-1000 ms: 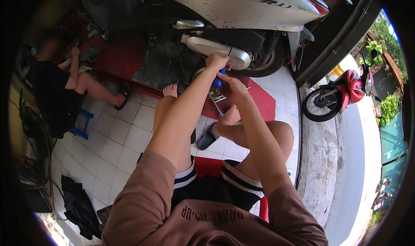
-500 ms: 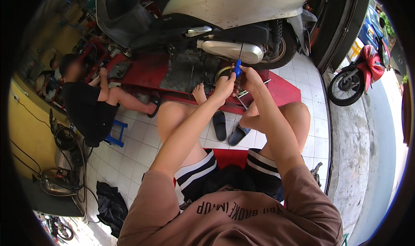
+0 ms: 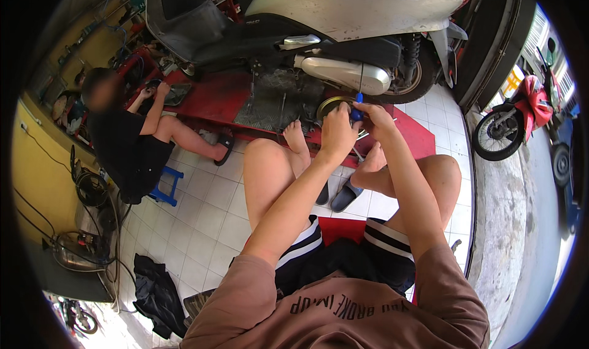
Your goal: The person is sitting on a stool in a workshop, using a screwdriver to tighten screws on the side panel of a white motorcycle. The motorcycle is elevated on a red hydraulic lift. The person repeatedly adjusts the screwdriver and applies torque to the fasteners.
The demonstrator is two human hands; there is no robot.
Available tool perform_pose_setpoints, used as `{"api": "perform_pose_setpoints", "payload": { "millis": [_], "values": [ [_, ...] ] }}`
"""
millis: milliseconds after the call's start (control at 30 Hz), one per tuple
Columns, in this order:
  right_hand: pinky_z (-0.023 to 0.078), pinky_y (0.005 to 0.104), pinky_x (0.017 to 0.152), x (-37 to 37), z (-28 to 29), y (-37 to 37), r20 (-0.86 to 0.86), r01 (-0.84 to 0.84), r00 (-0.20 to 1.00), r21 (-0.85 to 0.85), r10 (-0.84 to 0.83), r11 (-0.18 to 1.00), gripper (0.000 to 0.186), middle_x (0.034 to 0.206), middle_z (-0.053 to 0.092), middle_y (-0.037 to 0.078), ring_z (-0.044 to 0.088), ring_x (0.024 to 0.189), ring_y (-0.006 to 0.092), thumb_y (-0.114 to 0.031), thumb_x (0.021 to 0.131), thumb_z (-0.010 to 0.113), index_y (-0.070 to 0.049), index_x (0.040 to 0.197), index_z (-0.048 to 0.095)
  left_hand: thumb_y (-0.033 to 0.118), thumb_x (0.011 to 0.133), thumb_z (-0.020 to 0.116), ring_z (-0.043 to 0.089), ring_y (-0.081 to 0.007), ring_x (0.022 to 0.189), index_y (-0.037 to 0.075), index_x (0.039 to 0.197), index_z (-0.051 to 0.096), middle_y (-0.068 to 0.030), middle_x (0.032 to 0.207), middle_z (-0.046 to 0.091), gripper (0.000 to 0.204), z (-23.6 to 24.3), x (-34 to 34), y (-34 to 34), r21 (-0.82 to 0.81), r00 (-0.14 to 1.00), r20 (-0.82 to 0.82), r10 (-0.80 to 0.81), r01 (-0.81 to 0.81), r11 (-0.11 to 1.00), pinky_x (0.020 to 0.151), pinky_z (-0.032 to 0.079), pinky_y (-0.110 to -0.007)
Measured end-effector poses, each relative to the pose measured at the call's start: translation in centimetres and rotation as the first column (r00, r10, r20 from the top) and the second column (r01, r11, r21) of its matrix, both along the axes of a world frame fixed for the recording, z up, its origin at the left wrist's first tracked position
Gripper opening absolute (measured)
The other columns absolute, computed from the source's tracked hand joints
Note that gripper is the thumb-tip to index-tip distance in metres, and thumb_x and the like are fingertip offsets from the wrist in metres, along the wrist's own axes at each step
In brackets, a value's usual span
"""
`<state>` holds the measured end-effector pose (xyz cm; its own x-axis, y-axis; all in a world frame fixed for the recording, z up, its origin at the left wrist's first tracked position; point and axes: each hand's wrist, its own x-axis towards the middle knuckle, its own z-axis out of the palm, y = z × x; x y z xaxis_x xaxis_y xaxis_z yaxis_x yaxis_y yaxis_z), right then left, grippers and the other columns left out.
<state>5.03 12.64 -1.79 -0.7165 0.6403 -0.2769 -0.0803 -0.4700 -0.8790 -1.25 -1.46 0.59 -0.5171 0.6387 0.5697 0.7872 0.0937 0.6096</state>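
Note:
A screwdriver with a blue handle points its thin dark shaft away from me, in front of the scooter's silver side cover. My right hand pinches the handle with its fingertips. Close against it, my left hand is closed, its fingers curled at the handle's lower end. Whether anything small is also between my fingers is hidden. Just beyond my hands a round, yellowish-rimmed dish rests on the red lift platform. A metal rod-like tool lies partly behind my right hand.
The silver and black scooter stands on the platform. To the left, a person in black sits on a blue stool, working with both hands. Sandals lie below my feet. A red motorbike stands at right; black cloth lies lower left.
My view has shifted, so the scene sits further right. My hands have stayed together at the screwdriver, with the left hand's fingers now drawn closer around the handle's lower end.

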Motion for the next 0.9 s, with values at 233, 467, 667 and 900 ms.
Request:
{"api": "perform_pose_setpoints", "payload": {
  "millis": [233, 467, 667, 900],
  "values": [
    [0.050, 0.0356, 0.074, 0.4, 0.9, -1.4, -0.158, -0.088, 0.986, -0.164, 0.062, 0.982, 0.019, 0.089, 0.063, 0.006, 0.061, 0.078, 0.0198, -0.016, 0.095, 0.045, -0.005, 0.101, 0.059, 0.047, 0.097, 0.041, 0.065, -0.0210, 0.054, -0.006, 0.081, 0.059, -0.0133, 0.063, 0.064, 0.058, -0.3, -0.4, 0.8, -0.051, 0.487, 0.872, -0.050, 0.192, 0.980, 0.046, 0.050, -0.032],
    [0.050, 0.0306, 0.062, 0.5, 0.2, 0.1, -0.023, -0.001, 1.000, -0.022, 0.001, 1.000, 0.021, 0.079, 0.062, 0.004, 0.060, 0.069, 0.0170, -0.025, 0.090, 0.059, -0.005, 0.098, 0.063, 0.043, 0.085, 0.067, 0.058, -0.0150, 0.054, 0.000, 0.084, 0.060, -0.0063, 0.066, 0.062, 0.043, -1.4, -0.9, 2.1, 0.166, 0.252, 0.947, -0.200, 0.153, 0.974, 0.046, 0.045, -0.027],
    [0.050, 0.0300, 0.061, 0.5, 1.0, -0.8, 0.124, -0.013, 0.992, 0.125, -0.002, 0.992, 0.026, 0.081, 0.064, 0.006, 0.059, 0.067, 0.0145, -0.030, 0.086, 0.067, -0.005, 0.090, 0.065, 0.006, 0.063, 0.079, 0.060, -0.0313, 0.055, 0.001, 0.077, 0.056, -0.0110, 0.056, 0.058, 0.027, -1.0, -0.2, 2.0, 0.188, 0.974, -0.224, -0.003, 0.046, 0.981, 0.057, 0.049, -0.036],
    [0.051, 0.0321, 0.065, -0.8, 0.8, -0.3, -0.070, 0.035, 0.997, -0.132, -0.044, 0.991, 0.018, 0.082, 0.064, 0.008, 0.060, 0.072, 0.0189, -0.020, 0.094, 0.051, -0.003, 0.094, 0.057, 0.043, 0.091, 0.056, 0.062, -0.0282, 0.051, -0.001, 0.090, 0.054, -0.0147, 0.062, 0.062, 0.044, -2.3, 0.0, 2.2, -0.148, 0.934, 0.340, -0.107, 0.165, 0.975, 0.049, 0.046, -0.037]
  ]
}}
